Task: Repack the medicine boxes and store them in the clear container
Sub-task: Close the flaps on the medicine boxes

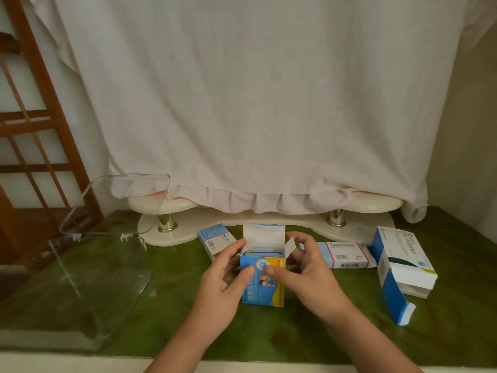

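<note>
1. The left hand [223, 278] and the right hand [306, 267] both grip a blue-and-yellow medicine box [266, 293]. The box is upright at the middle of the green worktop [188, 319].
2. The left thumb lies on the box's front face, and the fingers curl round its left side.
3. The right thumb presses the front face beside the left thumb. The right fingers are curled behind the box's right side, near a small side flap [290, 244].
4. The box's top flap [265, 234] stands open and upright, with packets [265, 253] showing inside.
5. A clear container [107, 278] sits at the left of the worktop, well apart from the held box, with its lid [121, 200] raised.
6. A small blue-and-white box [213, 238] lies just behind the left hand.
7. A white box with a red stripe [347, 255] lies right of the right hand. Beyond it is a large blue-and-white box [403, 265] with its near end flap hanging open.
8. A cream stand [236, 219] draped with white cloth [255, 103] stands at the back.
</note>
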Motion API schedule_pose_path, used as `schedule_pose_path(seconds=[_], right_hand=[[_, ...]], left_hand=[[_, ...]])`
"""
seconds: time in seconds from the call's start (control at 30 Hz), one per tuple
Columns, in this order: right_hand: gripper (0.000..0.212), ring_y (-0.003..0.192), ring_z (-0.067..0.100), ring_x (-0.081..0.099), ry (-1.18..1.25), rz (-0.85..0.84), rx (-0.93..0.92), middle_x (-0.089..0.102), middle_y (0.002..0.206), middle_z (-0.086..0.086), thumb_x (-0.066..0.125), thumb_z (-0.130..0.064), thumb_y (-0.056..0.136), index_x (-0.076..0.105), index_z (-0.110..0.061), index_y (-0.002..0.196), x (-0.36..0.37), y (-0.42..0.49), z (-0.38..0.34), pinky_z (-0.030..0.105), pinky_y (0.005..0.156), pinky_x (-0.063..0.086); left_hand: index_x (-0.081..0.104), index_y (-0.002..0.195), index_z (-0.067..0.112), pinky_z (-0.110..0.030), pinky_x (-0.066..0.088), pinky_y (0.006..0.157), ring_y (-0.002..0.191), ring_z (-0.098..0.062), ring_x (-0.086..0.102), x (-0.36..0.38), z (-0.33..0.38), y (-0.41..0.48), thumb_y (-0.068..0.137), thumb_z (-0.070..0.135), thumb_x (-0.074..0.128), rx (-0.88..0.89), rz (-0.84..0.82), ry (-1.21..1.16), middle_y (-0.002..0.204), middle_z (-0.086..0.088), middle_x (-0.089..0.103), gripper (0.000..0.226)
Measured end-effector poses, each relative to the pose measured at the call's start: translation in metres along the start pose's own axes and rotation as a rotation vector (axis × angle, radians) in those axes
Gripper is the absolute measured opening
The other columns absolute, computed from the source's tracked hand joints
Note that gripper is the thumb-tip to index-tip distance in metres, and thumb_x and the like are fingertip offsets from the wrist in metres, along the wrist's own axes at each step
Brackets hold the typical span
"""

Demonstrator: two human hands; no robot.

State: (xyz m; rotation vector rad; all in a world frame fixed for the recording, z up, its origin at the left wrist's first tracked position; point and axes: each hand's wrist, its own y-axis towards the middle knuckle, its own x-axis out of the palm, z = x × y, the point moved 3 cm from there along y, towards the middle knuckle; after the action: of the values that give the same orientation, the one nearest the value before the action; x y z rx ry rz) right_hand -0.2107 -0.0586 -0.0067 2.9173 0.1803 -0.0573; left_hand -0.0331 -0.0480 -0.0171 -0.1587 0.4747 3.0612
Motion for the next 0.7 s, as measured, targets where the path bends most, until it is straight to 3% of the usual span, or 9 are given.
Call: schedule_pose_path(seconds=[0.1,0.17,0.27,0.47,0.6,0.7], right_hand=[[0.062,0.105,0.027,0.068,0.138,0.043,0.021,0.073,0.109,0.005,0.084,-0.015,0.073,0.046,-0.023,0.122,-0.002,-0.004,0.003,0.047,0.091,0.056],[0.045,0.105,0.032,0.067,0.29,0.145,0.077,0.072,0.111,0.011,0.076,-0.026,0.076,0.055,-0.022,0.115,-0.006,-0.003,0.008,0.055,0.097,0.049],[0.019,0.098,0.03,0.071,0.345,0.299,0.167,0.076,0.1,0.01,0.057,-0.022,0.095,0.062,-0.009,0.107,-0.011,0.001,0.009,0.049,0.095,0.051],[0.017,0.094,0.028,0.069,0.257,0.23,0.217,0.074,0.101,0.014,0.063,-0.026,0.092,0.067,-0.016,0.106,0.003,0.002,0.002,0.046,0.092,0.051],[0.017,0.083,0.019,0.068,0.241,0.228,0.175,0.075,0.1,0.011,0.062,-0.009,0.091,0.067,-0.014,0.106,0.003,0.005,-0.003,0.033,0.076,0.054],[0.022,0.087,0.019,0.072,0.213,0.233,0.119,0.076,0.099,0.006,0.056,0.003,0.092,0.066,-0.01,0.107,0.003,0.005,-0.009,0.026,0.071,0.057]], left_hand=[[0.056,0.126,0.03,-0.017,0.054,0.081,0.111,-0.003,0.064,0.002,0.0,0.002,0.091,0.004,0.063,-0.018,0.021,0.009,0.12,0.011,0.067,0.044],[0.057,0.124,0.029,-0.019,0.056,0.079,0.11,-0.004,0.064,0.002,0.0,0.003,0.091,0.005,0.064,-0.042,0.025,0.0,0.12,0.008,0.067,0.041],[0.057,0.121,0.029,-0.023,0.057,0.079,0.11,-0.005,0.064,0.001,0.001,0.003,0.09,0.007,0.065,-0.051,0.008,-0.003,0.119,0.007,0.067,0.039],[0.058,0.114,0.035,-0.024,0.058,0.079,0.11,-0.004,0.064,0.0,0.004,0.003,0.088,0.009,0.068,-0.03,-0.03,0.046,0.116,0.012,0.067,0.037],[0.059,0.112,0.035,-0.023,0.058,0.078,0.11,-0.004,0.063,0.0,0.006,0.001,0.088,0.013,0.068,-0.014,-0.041,0.043,0.116,0.012,0.066,0.034],[0.061,0.111,0.029,-0.02,0.056,0.077,0.107,-0.005,0.064,0.001,0.01,0.003,0.088,0.03,0.061,0.002,-0.003,0.004,0.111,0.011,0.068,0.023]])
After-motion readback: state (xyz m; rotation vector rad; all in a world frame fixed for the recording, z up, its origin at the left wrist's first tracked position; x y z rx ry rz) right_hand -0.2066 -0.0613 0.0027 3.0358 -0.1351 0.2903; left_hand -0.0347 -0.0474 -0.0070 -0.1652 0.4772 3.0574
